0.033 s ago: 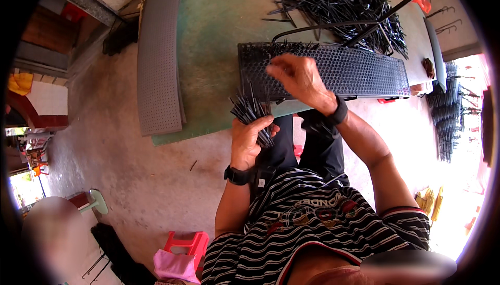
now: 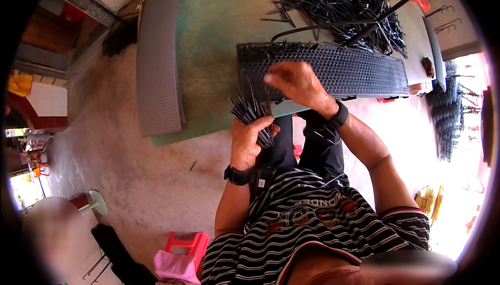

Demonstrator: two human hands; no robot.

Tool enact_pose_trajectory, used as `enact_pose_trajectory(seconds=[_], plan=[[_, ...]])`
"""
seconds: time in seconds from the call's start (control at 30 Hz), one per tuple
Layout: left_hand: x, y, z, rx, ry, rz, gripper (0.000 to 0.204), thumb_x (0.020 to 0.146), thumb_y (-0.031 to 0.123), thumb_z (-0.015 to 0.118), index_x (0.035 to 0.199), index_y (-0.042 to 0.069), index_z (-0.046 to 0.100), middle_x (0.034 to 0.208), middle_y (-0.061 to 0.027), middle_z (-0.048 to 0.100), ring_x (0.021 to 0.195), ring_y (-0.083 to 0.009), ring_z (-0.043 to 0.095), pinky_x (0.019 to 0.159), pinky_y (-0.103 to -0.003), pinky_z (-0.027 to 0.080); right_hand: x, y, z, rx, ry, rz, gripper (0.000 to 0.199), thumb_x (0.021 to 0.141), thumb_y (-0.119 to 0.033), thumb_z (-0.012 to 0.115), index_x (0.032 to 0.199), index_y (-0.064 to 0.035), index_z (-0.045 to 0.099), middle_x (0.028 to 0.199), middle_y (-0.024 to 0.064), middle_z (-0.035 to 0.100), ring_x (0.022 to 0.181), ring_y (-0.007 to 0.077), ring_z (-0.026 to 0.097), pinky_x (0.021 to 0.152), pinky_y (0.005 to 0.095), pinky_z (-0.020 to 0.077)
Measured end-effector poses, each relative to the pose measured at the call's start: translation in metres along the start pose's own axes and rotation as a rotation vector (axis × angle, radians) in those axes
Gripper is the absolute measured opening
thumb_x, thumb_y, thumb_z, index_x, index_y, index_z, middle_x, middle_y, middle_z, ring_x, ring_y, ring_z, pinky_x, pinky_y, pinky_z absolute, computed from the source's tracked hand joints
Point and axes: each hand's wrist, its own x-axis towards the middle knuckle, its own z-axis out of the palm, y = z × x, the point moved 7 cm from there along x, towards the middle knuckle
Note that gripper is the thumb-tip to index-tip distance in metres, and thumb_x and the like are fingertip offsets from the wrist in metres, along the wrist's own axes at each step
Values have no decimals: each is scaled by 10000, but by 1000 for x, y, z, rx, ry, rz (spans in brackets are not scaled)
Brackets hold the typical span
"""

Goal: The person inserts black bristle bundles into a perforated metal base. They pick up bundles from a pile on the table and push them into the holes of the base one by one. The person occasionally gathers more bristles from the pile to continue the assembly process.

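Observation:
A bundle of thin black strips (image 2: 251,114) is held in my left hand (image 2: 249,136), its fingers wrapped round them just off the green table's near edge. The strips fan out above my thumb. My right hand (image 2: 299,84) is over the left part of a black perforated panel (image 2: 359,71), its thumb and forefinger pinched together. Whatever those fingertips hold is too small to make out. Along the panel's far left edge, short black strips (image 2: 284,49) stick up in a row; the other holes look bare.
A large heap of black strips (image 2: 354,9) covers the far right of the green table (image 2: 208,66). A black metal rod frame (image 2: 364,29) crosses over the panel. Grey perforated sheets (image 2: 159,61) lie along the left edge. A red stool (image 2: 195,246) stands on the floor behind me.
My right hand has drawn back slightly toward me from the panel's strip row. My left hand and its bundle stay in place.

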Motion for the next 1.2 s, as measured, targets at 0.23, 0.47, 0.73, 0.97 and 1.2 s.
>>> enact_pose_trajectory(seconds=[0.23, 0.47, 0.73, 0.97, 1.2], plan=[[-4, -2, 14, 0, -24, -75, 208, 731, -27, 666, 921, -40, 583, 749, -126, 632, 547, -236, 630, 471, -307, 527, -17, 35, 8, 656, -191, 421, 188, 853, -151, 630, 882, 33, 658, 714, 61, 641, 544, 83, 560, 494, 203, 460], [2, 0, 6, 43, -37, 44, 225, 727, -31, 648, 942, -43, 580, 824, -119, 623, 521, -208, 606, 448, -303, 504, 5, 31, -42, 483, 233, 171, 130, 814, -88, 661, 780, 34, 634, 672, 71, 646, 579, 106, 629, 495, 219, 489], [2, 0, 3, 60, -42, 27, 268, 730, -39, 650, 989, -44, 582, 798, -100, 613, 518, -211, 604, 454, -299, 502, 18, 17, -56, 176, 531, -77, 138, 829, -49, 624, 911, 20, 537, 681, 101, 649, 624, 135, 662, 522, 230, 495], [2, 0, 3, 44, -53, 14, 262, 736, -33, 655, 989, -36, 587, 720, -78, 598, 531, -211, 613, 458, -293, 501, 27, 25, -45, 56, 480, -165, 187, 833, -4, 599, 980, -23, 484, 727, 129, 643, 658, 162, 672, 537, 251, 502], [-2, 4, 7, 30, -65, -9, 257, 737, -29, 652, 984, -43, 580, 742, -91, 604, 544, -216, 618, 473, -300, 510, 32, 3, -34, -466, 361, -463, 94, 806, -112, 626, 849, -32, 599, 745, 118, 615, 623, 313, 607, 533, 362, 481]])
